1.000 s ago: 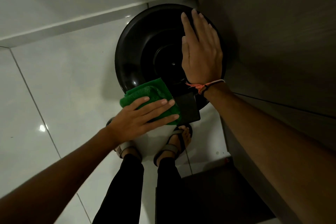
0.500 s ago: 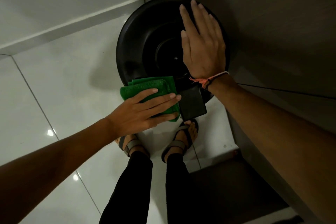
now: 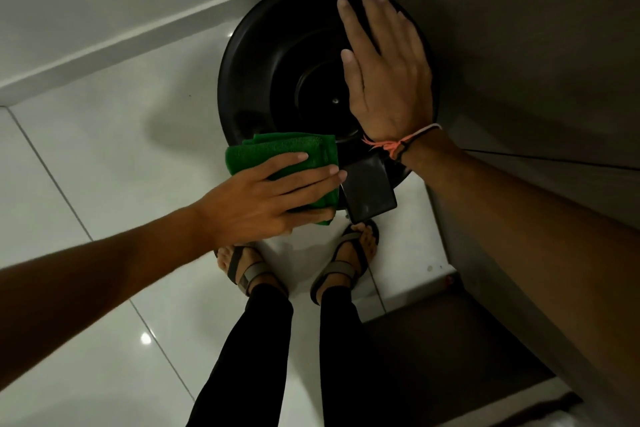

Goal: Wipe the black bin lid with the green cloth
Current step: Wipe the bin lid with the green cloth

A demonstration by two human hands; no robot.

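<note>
The round black bin lid (image 3: 277, 73) stands in a corner, glossy, with a raised ring in its middle. A folded green cloth (image 3: 277, 152) lies on the lid's near left rim. My left hand (image 3: 263, 201) presses flat on the cloth, fingers stretched toward the right. My right hand (image 3: 388, 80) rests flat and open on the right half of the lid, a thread bracelet on its wrist. A black rectangular pedal (image 3: 367, 191) sticks out of the lid's near edge, just right of my left fingertips.
Glossy white floor tiles (image 3: 104, 166) spread to the left. A white wall skirting (image 3: 121, 45) runs behind the bin. A dark cabinet side (image 3: 519, 45) stands close on the right. My feet in sandals (image 3: 346, 267) stand just in front of the bin.
My left hand and the cloth have slid a little up and left along the near rim. The right hand stays flat on the lid. The view has shifted slightly.
</note>
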